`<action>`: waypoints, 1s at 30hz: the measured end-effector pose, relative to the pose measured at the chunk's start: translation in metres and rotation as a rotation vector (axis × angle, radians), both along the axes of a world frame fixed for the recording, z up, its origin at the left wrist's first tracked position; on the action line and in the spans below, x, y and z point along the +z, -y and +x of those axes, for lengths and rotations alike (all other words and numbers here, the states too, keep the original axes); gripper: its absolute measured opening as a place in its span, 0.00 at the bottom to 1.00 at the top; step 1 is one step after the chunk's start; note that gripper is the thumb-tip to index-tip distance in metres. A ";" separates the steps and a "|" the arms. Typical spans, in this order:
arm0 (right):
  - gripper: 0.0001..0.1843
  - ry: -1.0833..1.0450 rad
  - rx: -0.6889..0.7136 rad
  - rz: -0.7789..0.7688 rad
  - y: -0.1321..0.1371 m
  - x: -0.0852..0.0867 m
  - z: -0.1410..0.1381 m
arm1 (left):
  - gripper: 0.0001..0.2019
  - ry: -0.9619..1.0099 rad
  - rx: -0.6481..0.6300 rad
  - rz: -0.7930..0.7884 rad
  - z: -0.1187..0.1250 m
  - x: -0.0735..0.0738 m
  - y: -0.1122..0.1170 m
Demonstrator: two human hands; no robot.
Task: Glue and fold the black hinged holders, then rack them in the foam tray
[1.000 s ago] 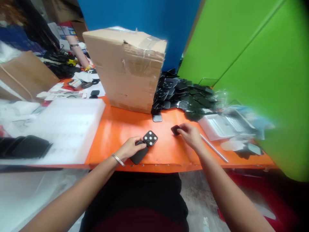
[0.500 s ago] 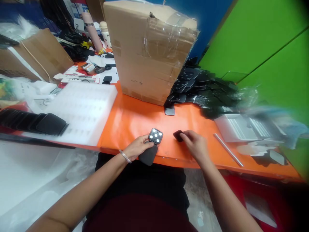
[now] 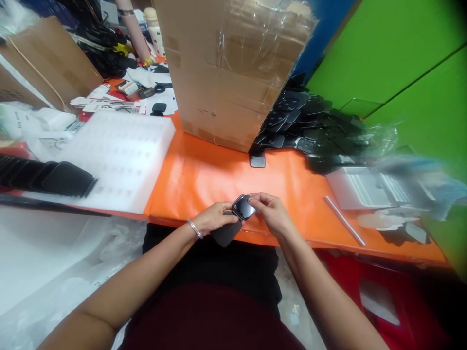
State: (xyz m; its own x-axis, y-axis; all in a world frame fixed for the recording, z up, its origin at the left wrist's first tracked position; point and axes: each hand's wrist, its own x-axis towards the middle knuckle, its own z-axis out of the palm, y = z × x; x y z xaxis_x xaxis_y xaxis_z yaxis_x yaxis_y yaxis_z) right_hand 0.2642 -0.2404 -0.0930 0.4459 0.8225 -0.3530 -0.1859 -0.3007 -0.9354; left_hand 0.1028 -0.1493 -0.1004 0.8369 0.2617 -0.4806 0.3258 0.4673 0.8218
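Note:
My left hand (image 3: 214,217) is closed on a black hinged piece, whose flat rounded paddle (image 3: 225,234) hangs toward me below the fingers. At its upper end sits a square head, now covered by a shiny dark square plate (image 3: 245,207). My right hand (image 3: 270,210) pinches that plate at its right edge, thumb on top, and lays it against the head. Whether the plate sits fully flush I cannot tell. The white dots on the head are hidden beneath it. Both hands are just above the front edge of the orange table (image 3: 197,180).
A tall cardboard box (image 3: 219,78) stands behind, with a heap of black plates (image 3: 292,121) to its right. On the left, a row of black paddles (image 3: 69,179) lies on white foam (image 3: 124,146). A metal rod (image 3: 345,221) and a white foam box (image 3: 350,187) are at right.
My right hand has moved left and brought the dark plate onto the square head, covering its white dots. The left hand still holds the hinged piece. The view has tilted slightly down.

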 end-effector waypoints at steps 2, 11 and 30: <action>0.14 -0.026 -0.013 -0.011 0.000 -0.001 -0.002 | 0.13 0.000 -0.009 0.002 0.000 -0.001 -0.001; 0.13 -0.066 -0.019 -0.043 0.000 -0.008 -0.004 | 0.13 0.014 -0.041 0.067 0.003 -0.004 -0.002; 0.13 0.283 -0.044 0.030 0.001 -0.014 -0.007 | 0.10 0.003 -0.019 0.096 0.005 -0.006 -0.001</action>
State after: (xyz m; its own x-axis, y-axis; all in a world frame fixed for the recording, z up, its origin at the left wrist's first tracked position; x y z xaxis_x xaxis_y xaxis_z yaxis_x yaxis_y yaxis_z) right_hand 0.2572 -0.2409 -0.1071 0.5587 0.8083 -0.1857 0.0713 -0.2699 -0.9602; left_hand 0.1079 -0.1485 -0.1067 0.8436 0.2903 -0.4516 0.3315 0.3800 0.8635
